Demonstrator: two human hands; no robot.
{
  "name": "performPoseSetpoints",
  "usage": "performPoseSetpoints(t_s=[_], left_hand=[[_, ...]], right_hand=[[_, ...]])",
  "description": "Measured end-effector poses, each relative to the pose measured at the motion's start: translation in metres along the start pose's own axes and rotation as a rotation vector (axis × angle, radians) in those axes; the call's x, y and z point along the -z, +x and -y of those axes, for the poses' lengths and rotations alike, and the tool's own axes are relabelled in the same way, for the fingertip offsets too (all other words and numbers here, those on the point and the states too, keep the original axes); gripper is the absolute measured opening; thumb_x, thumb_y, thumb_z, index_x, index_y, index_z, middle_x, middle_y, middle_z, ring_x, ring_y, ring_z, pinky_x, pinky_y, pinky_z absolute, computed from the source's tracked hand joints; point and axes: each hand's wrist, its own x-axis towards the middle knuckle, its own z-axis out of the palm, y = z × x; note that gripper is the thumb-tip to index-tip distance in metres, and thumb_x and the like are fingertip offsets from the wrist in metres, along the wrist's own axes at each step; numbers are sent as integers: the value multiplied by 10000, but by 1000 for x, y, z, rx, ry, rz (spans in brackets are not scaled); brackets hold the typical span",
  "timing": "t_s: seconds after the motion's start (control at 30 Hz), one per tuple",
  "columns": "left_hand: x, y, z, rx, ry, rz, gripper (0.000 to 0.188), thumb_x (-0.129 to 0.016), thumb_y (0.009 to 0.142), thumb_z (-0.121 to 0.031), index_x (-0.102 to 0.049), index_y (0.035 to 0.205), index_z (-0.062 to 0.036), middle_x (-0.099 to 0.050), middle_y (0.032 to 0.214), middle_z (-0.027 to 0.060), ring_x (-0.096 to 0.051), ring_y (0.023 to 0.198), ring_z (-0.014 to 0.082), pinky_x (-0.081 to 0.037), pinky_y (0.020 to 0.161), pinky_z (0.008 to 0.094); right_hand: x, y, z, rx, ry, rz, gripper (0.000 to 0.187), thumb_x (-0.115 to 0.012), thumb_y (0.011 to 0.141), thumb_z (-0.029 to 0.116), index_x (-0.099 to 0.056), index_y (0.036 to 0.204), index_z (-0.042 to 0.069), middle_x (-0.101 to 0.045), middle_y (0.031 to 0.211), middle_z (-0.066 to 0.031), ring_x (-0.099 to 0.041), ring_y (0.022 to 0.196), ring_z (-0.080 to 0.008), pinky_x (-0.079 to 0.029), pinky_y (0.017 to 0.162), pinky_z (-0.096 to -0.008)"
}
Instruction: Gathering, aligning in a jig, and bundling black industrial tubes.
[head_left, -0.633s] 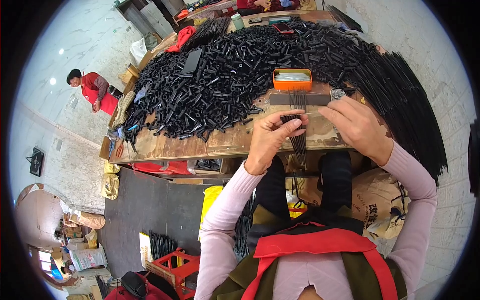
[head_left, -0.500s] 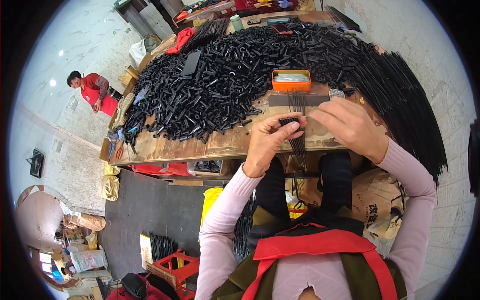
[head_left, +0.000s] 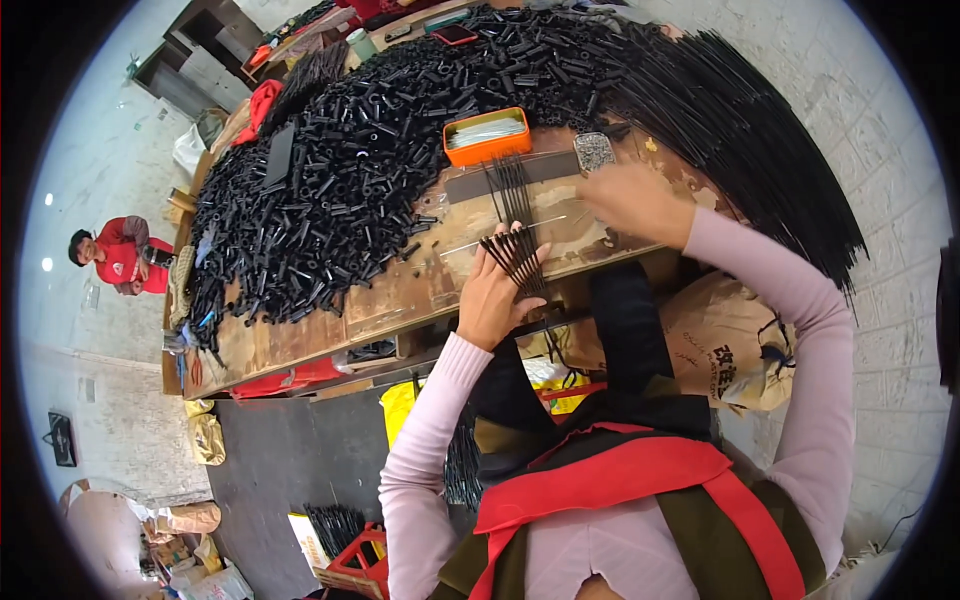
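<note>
A fanned bundle of thin black rods (head_left: 515, 262) lies across the fingers of my left hand (head_left: 487, 308), its thumb against their near ends. The rods' far ends lie over a flat grey strip (head_left: 560, 167) on the table. A thin, pale metal wire (head_left: 462, 247) runs crosswise at the rods, its ends sticking out on both sides; whether it passes through them I cannot tell. My right hand (head_left: 635, 205) is smeared by motion just below a small clear box (head_left: 594, 151) of tiny silvery pieces. What its fingers hold, if anything, is hidden.
A big heap of short black tubes (head_left: 340, 190) covers the table's left and back. Long black rods (head_left: 740, 140) are piled at the right. An orange tin (head_left: 486, 137) holds pale wires. At the far left stands a person in red (head_left: 125, 255).
The view has turned, shifting the table leftward. My right hand has moved from beside the left hand's rods toward the clear box. The rods in my left hand are now fanned out.
</note>
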Motion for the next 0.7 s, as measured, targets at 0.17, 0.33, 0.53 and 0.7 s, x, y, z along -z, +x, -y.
performPoseSetpoints(t_s=[0.17, 0.33, 0.53, 0.7], left_hand=[[-12, 4, 11, -32, -96, 22, 690, -819, 720, -285, -578, 1359, -193, -387, 1539, 199, -390, 1412, 368, -385, 1106, 446], [-8, 16, 3, -49, -39, 66, 747, -839, 699, -308, -551, 1383, -226, -324, 1573, 203, -324, 1446, 386, -267, 1171, 535], [-7, 15, 11, 17, -78, 73, 848, -851, 661, -362, -518, 1432, -246, -301, 1584, 208, -296, 1465, 374, -269, 1184, 509], [-3, 20, 9, 21, -71, 108, 835, -829, 688, -392, -503, 1443, -249, -286, 1591, 202, -283, 1469, 375, -243, 1196, 510]], right_hand=[[-33, -12, 23, 129, -445, 54, 82, -600, 791, 141, -620, 844, 82, -583, 829, -44, -593, 851, -225, -465, 686, -371], [-55, 6, -17, 208, -198, 20, 122, -591, 819, 132, -632, 920, 77, -608, 811, -65, -633, 859, -249, -485, 664, -394], [-37, 73, -26, -30, 93, 42, 162, -619, 802, 89, -572, 954, 61, -602, 842, -125, -645, 805, -338, -508, 656, -458], [-67, 88, -51, 25, 166, -69, 227, -587, 828, 20, -620, 1052, 46, -612, 898, -141, -640, 858, -341, -526, 720, -443]])
